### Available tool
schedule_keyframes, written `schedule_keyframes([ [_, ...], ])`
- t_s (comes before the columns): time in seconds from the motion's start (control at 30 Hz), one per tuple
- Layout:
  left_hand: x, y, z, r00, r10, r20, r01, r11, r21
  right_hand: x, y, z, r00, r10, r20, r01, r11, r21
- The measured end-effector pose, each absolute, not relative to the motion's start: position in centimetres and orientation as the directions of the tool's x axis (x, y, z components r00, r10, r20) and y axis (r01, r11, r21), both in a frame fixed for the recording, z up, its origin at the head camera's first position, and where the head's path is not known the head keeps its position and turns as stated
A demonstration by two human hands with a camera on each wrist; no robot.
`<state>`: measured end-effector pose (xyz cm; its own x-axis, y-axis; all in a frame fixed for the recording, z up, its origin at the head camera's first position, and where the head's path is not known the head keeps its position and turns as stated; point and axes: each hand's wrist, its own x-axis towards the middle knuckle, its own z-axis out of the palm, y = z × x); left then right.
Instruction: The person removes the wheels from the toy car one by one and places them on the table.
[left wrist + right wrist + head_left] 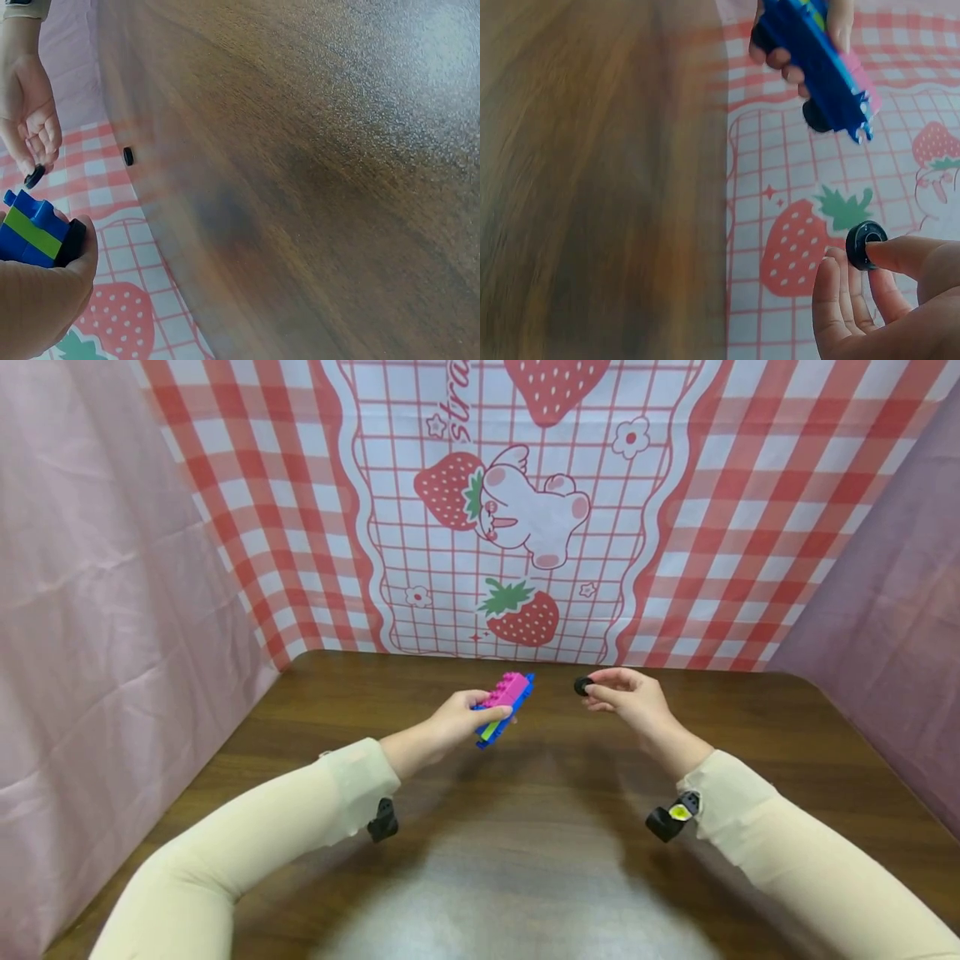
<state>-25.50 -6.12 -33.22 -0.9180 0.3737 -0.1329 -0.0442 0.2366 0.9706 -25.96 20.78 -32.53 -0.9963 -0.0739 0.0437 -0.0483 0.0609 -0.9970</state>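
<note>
Above tabletop [525,860], left hand [450,727] grips brick car [506,706], right fingers [611,689] pinch wheel [581,686]; loose pinch risks drop.

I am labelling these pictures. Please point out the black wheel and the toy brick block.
black wheel [864,244], right wrist view, on its rim.
toy brick block [507,692], head view, on its pink top.

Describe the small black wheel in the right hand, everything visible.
The small black round wheel looks like rubber or dark plastic, ring-shaped with a hollow centre. The right hand pinches it between thumb and fingertips, holding it in the air above the brown wooden table with its flat face turned sideways. Nothing else touches it. It sits apart from the blue, pink and green toy brick assembly held in the left hand.
</note>
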Motion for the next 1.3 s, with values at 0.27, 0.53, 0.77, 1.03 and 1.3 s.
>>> schedule_keyframes([
  [0.27, -25.3, -6.7, -33.3, -0.918, 0.369, -0.144, -0.056, 0.239, 0.969, -26.7, 22.6, -33.5, -0.998, -0.045, 0.033, -0.036, 0.074, -0.997],
  [0.53, -25.2, -7.3, -33.7, -0.921, 0.353, -0.167, -0.075, 0.259, 0.963, -27.4, 23.9, -34.2, -1.0, -0.017, 0.001, -0.003, 0.075, -0.997],
  [0.77, -25.3, -7.4, -33.9, -0.93, 0.326, -0.169, -0.077, 0.277, 0.958, -28.0, 25.1, -34.2, -1.0, -0.004, 0.018, -0.019, 0.091, -0.996],
  [1.03, -25.2, -7.4, -34.7, -0.926, 0.347, -0.149, -0.06, 0.255, 0.965, -28.5, 26.4, -34.6, -1.0, 0.015, 0.005, -0.004, 0.114, -0.994],
  [1.3, -25.1, -7.5, -34.8, -0.931, 0.336, -0.14, -0.058, 0.244, 0.968, -28.9, 27.4, -35.1, -1.0, 0.026, -0.001, 0.004, 0.095, -0.995],
])
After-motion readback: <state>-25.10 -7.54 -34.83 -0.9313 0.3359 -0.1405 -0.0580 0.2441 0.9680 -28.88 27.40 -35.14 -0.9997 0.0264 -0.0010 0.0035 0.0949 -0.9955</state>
